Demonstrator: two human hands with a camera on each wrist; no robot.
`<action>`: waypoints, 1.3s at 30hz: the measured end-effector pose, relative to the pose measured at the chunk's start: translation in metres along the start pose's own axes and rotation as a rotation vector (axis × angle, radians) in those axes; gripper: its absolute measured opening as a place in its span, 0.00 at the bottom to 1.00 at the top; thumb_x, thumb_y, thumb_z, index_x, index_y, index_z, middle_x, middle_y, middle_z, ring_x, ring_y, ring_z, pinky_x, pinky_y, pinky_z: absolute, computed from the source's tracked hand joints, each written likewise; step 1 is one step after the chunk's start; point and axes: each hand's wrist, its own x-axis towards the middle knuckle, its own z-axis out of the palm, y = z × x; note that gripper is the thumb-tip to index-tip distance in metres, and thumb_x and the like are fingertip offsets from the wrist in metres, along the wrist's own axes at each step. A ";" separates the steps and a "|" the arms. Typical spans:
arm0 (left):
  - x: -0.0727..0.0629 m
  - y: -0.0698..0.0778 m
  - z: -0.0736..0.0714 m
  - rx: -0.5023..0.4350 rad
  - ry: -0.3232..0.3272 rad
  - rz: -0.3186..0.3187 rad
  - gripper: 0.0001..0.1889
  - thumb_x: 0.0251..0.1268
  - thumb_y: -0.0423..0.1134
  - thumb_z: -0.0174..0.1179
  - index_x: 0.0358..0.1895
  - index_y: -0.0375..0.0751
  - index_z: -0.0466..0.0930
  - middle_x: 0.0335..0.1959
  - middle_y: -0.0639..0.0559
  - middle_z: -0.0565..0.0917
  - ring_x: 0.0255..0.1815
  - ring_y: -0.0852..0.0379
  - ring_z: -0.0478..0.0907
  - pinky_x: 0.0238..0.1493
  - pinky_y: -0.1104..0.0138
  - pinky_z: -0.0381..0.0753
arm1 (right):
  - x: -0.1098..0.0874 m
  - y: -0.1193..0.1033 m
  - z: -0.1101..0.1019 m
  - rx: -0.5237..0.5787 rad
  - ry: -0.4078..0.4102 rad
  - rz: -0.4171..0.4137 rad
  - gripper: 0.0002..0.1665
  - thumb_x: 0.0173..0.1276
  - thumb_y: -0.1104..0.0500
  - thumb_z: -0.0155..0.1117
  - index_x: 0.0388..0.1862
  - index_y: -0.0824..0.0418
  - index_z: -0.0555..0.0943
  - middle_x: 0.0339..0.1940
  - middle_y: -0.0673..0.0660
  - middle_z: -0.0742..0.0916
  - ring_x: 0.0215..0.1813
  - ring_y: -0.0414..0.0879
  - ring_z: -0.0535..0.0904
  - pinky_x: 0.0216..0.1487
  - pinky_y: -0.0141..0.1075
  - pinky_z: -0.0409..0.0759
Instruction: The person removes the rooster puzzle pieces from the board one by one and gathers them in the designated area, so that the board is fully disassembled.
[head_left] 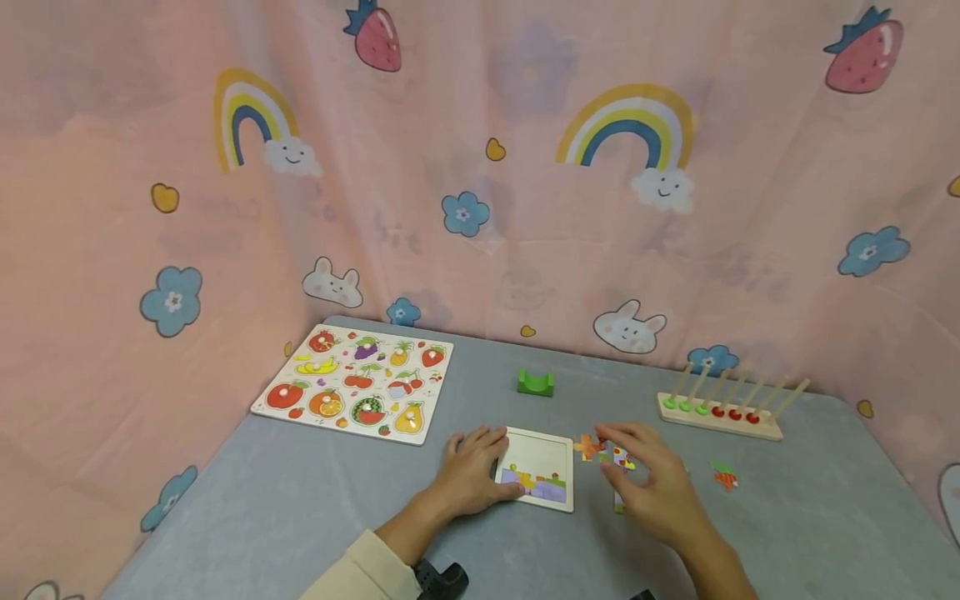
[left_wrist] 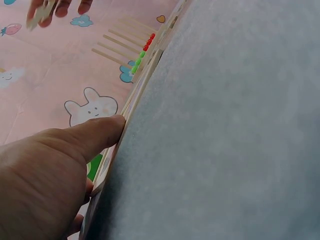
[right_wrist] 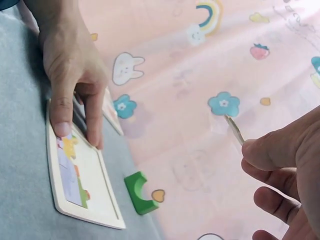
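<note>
While left hand point(head_left: 471, 473) presses tray point(head_left: 538, 452), fingers apart | right hand point(head_left: 654, 482) pinches piece point(right_wrist: 234, 129) | piece looks thin, likely light, stiff; best held by edges

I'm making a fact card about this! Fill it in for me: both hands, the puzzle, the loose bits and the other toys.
Left hand: rests on the puzzle tray
Right hand: pinches a puzzle piece, edge-on in the right wrist view
Puzzle tray: partly filled, along the side nearest the person
Loose pieces: on the table, around the right hand
Other toys: fruit board at left, green block beyond the tray, peg rack with beads at right
</note>
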 end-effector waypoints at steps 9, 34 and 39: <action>0.001 -0.002 0.002 0.021 -0.002 0.003 0.41 0.52 0.61 0.67 0.66 0.40 0.72 0.69 0.51 0.68 0.71 0.47 0.59 0.64 0.43 0.50 | -0.009 -0.004 -0.025 -0.019 0.018 0.013 0.32 0.49 0.79 0.71 0.56 0.66 0.81 0.52 0.54 0.82 0.57 0.40 0.71 0.55 0.23 0.62; 0.001 -0.001 0.002 0.016 0.008 0.009 0.40 0.52 0.60 0.67 0.66 0.40 0.73 0.69 0.51 0.68 0.70 0.47 0.59 0.64 0.42 0.49 | -0.059 0.021 -0.085 -0.160 0.034 0.232 0.30 0.59 0.72 0.69 0.61 0.59 0.79 0.54 0.42 0.78 0.57 0.28 0.65 0.50 0.16 0.59; 0.000 0.000 0.000 0.013 -0.002 0.006 0.41 0.53 0.61 0.67 0.66 0.39 0.72 0.70 0.51 0.67 0.71 0.47 0.59 0.65 0.42 0.49 | -0.072 0.035 -0.092 -0.206 0.034 0.257 0.32 0.58 0.72 0.70 0.62 0.59 0.78 0.54 0.36 0.77 0.56 0.25 0.64 0.48 0.15 0.57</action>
